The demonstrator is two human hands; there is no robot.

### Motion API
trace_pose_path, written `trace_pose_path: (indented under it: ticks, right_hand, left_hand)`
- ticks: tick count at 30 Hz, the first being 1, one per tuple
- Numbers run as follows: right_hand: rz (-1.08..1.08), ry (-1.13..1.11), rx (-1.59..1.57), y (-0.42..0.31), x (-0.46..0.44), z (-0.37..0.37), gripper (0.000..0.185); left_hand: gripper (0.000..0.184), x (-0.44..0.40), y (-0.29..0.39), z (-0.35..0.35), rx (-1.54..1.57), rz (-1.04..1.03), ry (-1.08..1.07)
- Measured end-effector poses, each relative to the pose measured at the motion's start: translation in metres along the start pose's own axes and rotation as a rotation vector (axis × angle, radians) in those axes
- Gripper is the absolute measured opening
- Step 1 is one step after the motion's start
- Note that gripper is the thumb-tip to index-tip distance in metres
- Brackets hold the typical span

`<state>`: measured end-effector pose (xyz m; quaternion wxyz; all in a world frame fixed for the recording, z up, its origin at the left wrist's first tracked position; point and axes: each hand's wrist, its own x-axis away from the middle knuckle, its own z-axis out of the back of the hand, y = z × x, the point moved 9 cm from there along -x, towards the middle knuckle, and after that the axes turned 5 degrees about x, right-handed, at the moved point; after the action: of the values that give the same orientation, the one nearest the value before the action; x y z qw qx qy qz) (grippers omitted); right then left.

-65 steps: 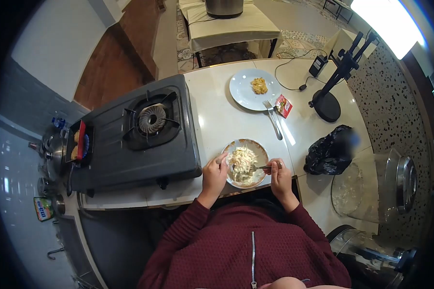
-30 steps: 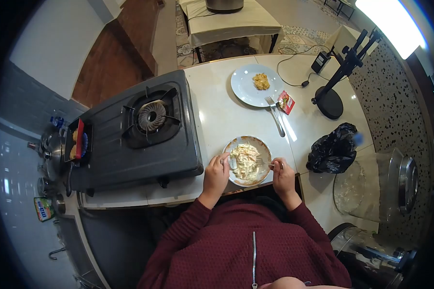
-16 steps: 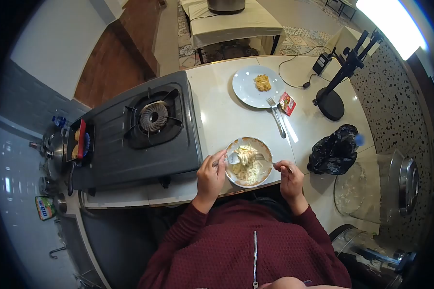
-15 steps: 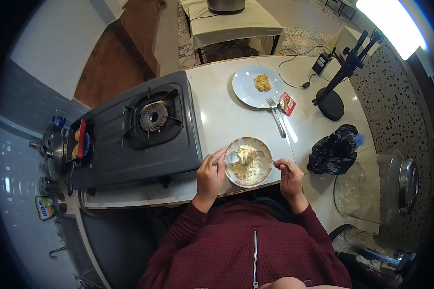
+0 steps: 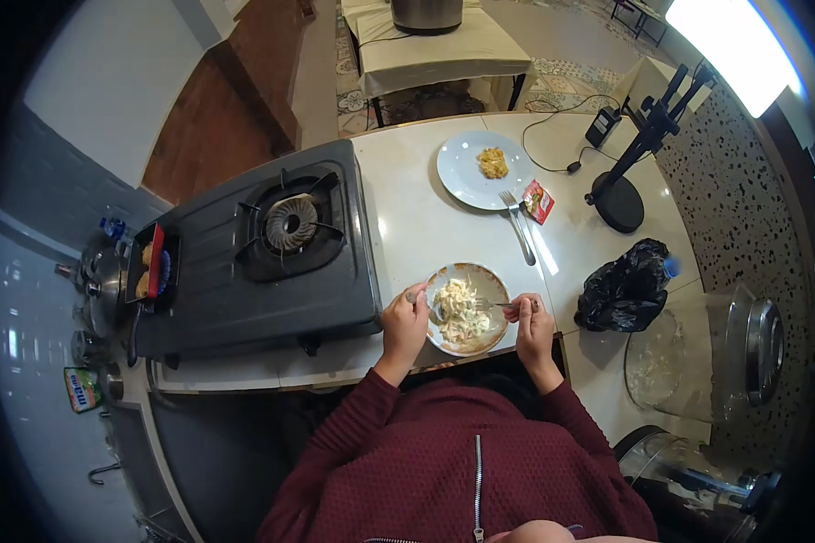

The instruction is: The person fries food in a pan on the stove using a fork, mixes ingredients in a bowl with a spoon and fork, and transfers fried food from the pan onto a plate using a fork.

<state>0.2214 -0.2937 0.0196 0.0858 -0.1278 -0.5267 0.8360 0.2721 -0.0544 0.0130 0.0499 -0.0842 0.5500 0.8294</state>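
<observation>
A bowl (image 5: 493,338) with a brown-patterned rim stands near the counter's front edge, holding a pale, shredded, creamy mixture (image 5: 460,306). At its left rim, my left hand (image 5: 404,324) is closed around a spoon, whose bowl end is partly hidden in the mixture. On the right side, my right hand (image 5: 532,328) grips a fork (image 5: 496,305) with its tines in the food. Beyond the bowl, a second fork (image 5: 520,231) leans on the edge of a white plate (image 5: 457,172) that bears a small yellow-orange heap of food (image 5: 492,164).
A black gas stove (image 5: 217,281) fills the left side, with a red-edged pan (image 5: 157,262) of browned food at its far end over a blue flame. Rightward are a red packet (image 5: 538,201), a black stand (image 5: 618,204), a black plastic bag (image 5: 623,288) and a clear container (image 5: 661,362).
The mixture has been turned over and gathered toward the bowl's middle. My right hand has moved slightly left, bringing the fork further in; the spoon has dipped lower into the food.
</observation>
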Motion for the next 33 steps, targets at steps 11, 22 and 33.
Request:
trace_pose_path:
  ticks: [11, 22, 33]
  right_hand:
    - [0.07, 0.064, 0.005, -0.041, 0.0, 0.03, 0.023]
    - [0.165, 0.02, 0.076, -0.06, 0.001, 0.014, 0.017]
    - [0.261, -0.023, 0.304, -0.043, -0.007, 0.006, 0.011]
  left_hand:
    - [0.017, -0.007, 0.05, 0.04, 0.099, -0.022, 0.117]
    - [0.018, -0.005, 0.064, 0.024, -0.052, -0.197, 0.051]
    - [0.017, -0.005, 0.039, 0.011, -0.208, -0.173, -0.007]
